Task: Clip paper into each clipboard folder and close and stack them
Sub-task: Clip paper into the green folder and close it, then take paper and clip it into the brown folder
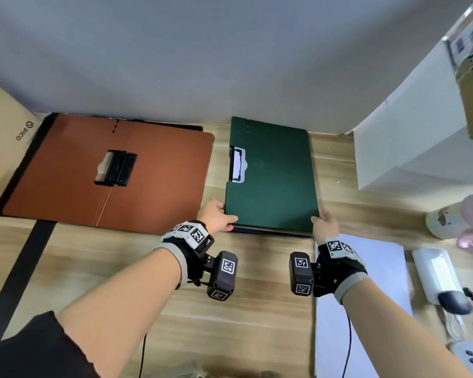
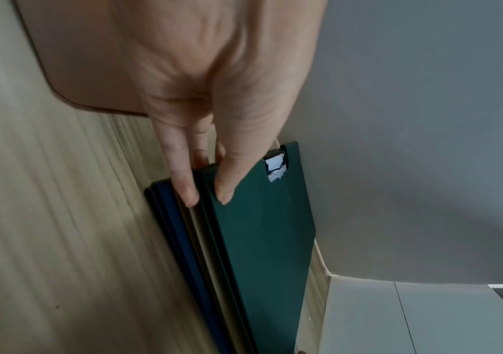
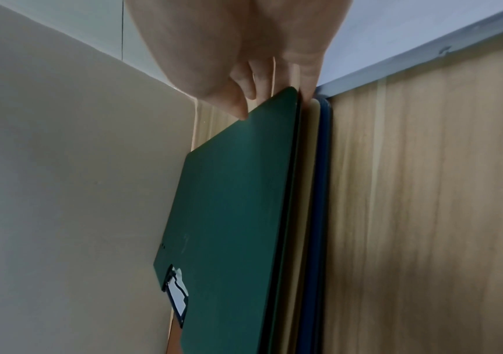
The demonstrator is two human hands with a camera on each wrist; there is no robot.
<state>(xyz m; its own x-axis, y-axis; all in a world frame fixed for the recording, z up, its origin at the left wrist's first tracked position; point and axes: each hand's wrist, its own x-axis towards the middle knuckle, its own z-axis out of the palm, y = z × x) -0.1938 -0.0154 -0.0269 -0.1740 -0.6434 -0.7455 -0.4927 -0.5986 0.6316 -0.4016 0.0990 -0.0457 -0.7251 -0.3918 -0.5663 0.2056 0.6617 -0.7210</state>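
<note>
Your left hand [image 1: 216, 218] and right hand [image 1: 324, 223] pinch the green folder's [image 1: 271, 175] near corners, thumbs on top, fingers hidden beneath. It lies closed on a stack (blue folder [image 2: 171, 230] lowest, middle one barely visible) on the bench [image 1: 257, 309], beside the open brown folder [image 1: 159, 181].

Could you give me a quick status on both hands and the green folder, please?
Left hand and right hand grip the closed green folder at its near corners. It sits on a blue folder. Brown folder lies open alongside, unclipped.
</note>
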